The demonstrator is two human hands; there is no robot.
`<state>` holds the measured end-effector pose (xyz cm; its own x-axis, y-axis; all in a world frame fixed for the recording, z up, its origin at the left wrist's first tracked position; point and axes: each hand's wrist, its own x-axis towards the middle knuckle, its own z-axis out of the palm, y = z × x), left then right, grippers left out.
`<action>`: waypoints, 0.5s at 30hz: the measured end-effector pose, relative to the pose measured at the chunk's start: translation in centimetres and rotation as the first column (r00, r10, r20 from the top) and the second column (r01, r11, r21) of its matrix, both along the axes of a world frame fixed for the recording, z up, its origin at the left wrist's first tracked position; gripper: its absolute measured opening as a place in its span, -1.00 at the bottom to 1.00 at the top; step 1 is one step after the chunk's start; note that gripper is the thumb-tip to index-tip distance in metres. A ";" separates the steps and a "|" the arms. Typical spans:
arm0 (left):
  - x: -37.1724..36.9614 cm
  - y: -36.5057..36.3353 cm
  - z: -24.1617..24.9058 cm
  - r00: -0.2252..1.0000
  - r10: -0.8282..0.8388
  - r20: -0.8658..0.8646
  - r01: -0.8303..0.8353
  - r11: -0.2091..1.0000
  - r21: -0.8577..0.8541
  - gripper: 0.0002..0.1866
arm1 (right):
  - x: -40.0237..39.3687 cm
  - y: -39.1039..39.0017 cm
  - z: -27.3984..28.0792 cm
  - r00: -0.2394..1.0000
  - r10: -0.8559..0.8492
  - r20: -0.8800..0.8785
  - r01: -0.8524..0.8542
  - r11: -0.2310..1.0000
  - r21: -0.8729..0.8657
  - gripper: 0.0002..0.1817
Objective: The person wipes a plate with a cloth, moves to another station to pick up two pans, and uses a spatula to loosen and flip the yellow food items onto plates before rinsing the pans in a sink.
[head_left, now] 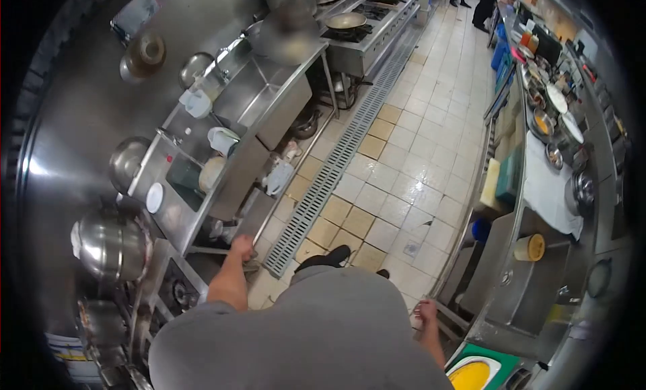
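Note:
My left hand (243, 247) hangs beside the front of the steel sink counter (195, 238), its fingers curled in and nothing seen in them. On the other side of my body, my right hand (425, 310) is low by the right-hand counter's frame, fingers loosely bent and a little apart, with no object visible in it. Nearest to that hand are the steel sink (521, 302) and a green board (501, 363) with a container of yellow contents (471, 374). A shoe (323, 259) shows beneath my grey shirt (323, 323).
A floor grate (336, 168) runs along the tiled aisle (397, 181). A frying pan (346, 21) sits on the stove (377, 37). Large steel pots (111, 245) stand at left; a yellow-lidded tub (529, 247) is at right. Another person (484, 10) stands far ahead.

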<state>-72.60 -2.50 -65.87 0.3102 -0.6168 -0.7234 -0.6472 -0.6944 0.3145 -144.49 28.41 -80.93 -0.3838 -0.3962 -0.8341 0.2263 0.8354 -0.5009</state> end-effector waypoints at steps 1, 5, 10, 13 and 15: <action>2.6 2.8 -2.5 0.960 -0.267 0.084 0.264 0.963 0.043 -0.72 | 0.1 -1.3 -0.1 0.999 0.042 -0.003 -0.042 0.999 0.027 -0.80; 0.2 13.4 2.1 0.913 0.351 -0.207 -0.314 0.930 0.192 -0.81 | 1.1 -1.3 -1.8 0.985 0.124 0.121 -0.117 0.991 -0.062 -0.75; 0.8 10.4 0.8 0.889 -0.190 -0.416 0.260 0.958 0.120 -0.83 | 5.2 0.5 -2.5 0.907 0.409 -0.101 -0.420 0.896 -0.142 -0.75; -1.5 2.3 1.2 0.939 -0.203 -0.278 0.247 0.959 0.136 -0.84 | 6.5 2.5 -1.8 0.936 0.327 0.127 -0.336 0.940 0.056 -0.53; -4.6 -2.7 2.6 0.973 -0.049 -0.228 0.076 0.991 0.114 -0.85 | 6.6 5.2 0.8 0.985 0.138 0.108 -0.147 0.986 0.075 -0.40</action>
<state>-77.20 -5.21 -63.26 0.0955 -0.5330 -0.8407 -0.6131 -0.6969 0.3721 -137.93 33.65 -80.09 -0.2395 -0.3685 -0.8982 0.1486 0.9004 -0.4090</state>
